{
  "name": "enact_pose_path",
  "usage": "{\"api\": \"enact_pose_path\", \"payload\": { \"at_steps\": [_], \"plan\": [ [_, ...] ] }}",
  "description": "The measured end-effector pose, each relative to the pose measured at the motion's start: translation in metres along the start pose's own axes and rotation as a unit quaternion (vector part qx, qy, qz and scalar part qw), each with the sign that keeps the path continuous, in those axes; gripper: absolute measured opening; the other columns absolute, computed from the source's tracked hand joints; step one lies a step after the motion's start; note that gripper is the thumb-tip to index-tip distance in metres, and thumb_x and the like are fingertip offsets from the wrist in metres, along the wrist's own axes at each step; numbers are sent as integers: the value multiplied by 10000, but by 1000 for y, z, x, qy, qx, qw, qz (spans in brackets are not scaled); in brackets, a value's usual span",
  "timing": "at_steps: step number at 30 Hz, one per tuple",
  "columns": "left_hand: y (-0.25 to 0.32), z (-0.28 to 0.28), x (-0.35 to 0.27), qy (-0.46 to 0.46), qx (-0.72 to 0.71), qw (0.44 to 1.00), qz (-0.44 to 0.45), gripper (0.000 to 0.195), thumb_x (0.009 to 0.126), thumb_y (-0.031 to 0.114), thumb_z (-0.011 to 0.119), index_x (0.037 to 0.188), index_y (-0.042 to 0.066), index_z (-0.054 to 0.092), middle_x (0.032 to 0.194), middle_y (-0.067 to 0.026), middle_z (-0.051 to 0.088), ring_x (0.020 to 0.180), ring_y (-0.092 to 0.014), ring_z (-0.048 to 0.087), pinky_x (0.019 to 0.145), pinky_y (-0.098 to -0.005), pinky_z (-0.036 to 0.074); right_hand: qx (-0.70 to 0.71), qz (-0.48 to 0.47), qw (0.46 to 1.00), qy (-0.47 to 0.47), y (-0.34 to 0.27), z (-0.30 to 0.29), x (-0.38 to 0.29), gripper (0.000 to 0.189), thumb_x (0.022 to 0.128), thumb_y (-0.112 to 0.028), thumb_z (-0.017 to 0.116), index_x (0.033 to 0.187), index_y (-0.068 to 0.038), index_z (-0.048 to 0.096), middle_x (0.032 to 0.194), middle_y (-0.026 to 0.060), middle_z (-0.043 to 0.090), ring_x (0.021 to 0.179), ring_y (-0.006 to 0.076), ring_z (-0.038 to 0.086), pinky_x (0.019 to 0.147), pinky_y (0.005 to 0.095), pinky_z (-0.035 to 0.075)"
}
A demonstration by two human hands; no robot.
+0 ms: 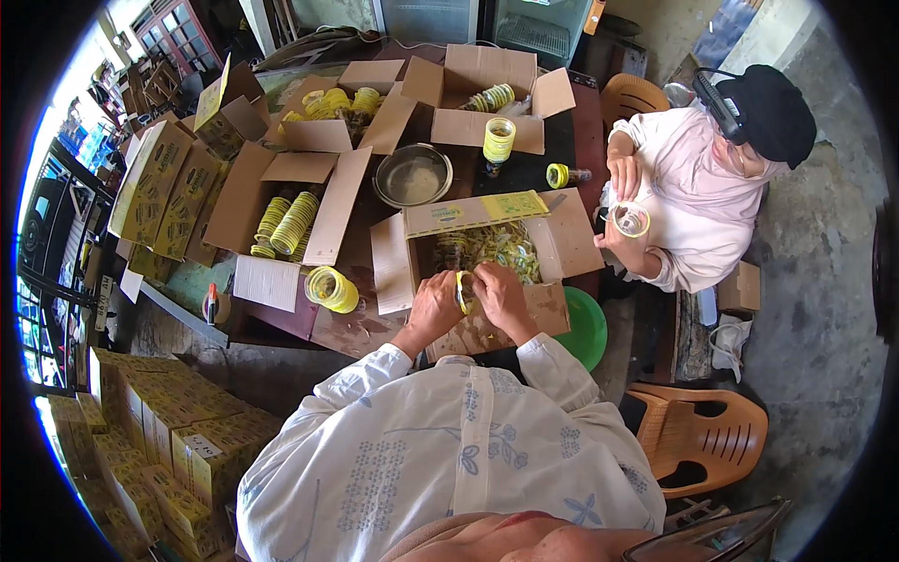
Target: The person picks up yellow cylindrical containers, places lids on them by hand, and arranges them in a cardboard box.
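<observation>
Between my hands a plastic cup with a yellow rim [463, 292] is held tilted, its rim seen nearly edge-on. My left hand [437, 306] grips its left side. The fingers of my right hand [503, 298] are on its right side; the contents are hidden. Both hands are over the near flap of an open cardboard box [476, 215], which holds many small yellow-and-clear pieces [514, 247] and dark-looking stacked cups [453, 251]. To the left, a stack of yellow-rimmed cups [331, 290] stands on the table.
More open boxes [232, 190] hold stacked yellow cups [295, 223]. Behind my box sits a metal bowl [413, 175]. A co-worker's hand [625, 246] holds a clear cup [630, 220] at right. A green basin [586, 329] and orange chair [709, 435] lie nearer; printed cartons [175, 421] fill the lower left.
</observation>
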State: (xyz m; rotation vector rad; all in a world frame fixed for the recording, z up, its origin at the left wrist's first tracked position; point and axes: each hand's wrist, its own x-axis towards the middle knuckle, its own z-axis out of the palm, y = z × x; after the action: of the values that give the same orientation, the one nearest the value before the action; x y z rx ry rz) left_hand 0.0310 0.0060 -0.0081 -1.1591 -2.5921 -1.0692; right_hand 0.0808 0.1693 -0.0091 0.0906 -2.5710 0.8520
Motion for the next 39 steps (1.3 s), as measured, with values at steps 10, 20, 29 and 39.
{"api": "enact_pose_path", "payload": {
  "at_steps": [10, 20, 29, 39],
  "plan": [
    [0, 8, -2, 31, 59, 998, 23, 253, 743, 115, 700, 947, 45, 568, 875, -112, 605, 875, -319, 619, 792, -436, 455, 213, 187, 957, 62, 32, 46, -15, 164, 949, -96, 518, 820, -3, 555, 733, 100, 533, 645, 209, 537, 628, 334, 445],
    [-7, -5, -9, -30, -86, 996, -3, 657, 698, 150, 810, 1251, 16, 482, 1128, -170, 566, 1057, -369, 591, 922, -433, 473, 379, 249, 891, 11, 31, 19, -4, 185, 999, -173, 616, 931, -1, 597, 772, 52, 545, 720, 127, 512, 667, 315, 445],
    [-2, -8, -4, -126, -252, 958, -58, 644, 653, 114, 876, 1187, 16, 530, 1055, -139, 650, 971, -347, 673, 867, -393, 536, 239, 124, 962, 48, 4, 6, 6, 167, 961, -142, 668, 929, 13, 615, 803, 112, 605, 699, 209, 542, 656, 338, 447],
    [3, -13, -10, -30, -113, 993, 2, 609, 683, 144, 862, 1185, 13, 544, 1093, -161, 618, 1058, -374, 614, 915, -436, 508, 120, 197, 953, 198, 74, 21, 3, 231, 925, -211, 728, 940, 6, 652, 699, 109, 583, 630, 193, 533, 620, 348, 456]
  ]
}}
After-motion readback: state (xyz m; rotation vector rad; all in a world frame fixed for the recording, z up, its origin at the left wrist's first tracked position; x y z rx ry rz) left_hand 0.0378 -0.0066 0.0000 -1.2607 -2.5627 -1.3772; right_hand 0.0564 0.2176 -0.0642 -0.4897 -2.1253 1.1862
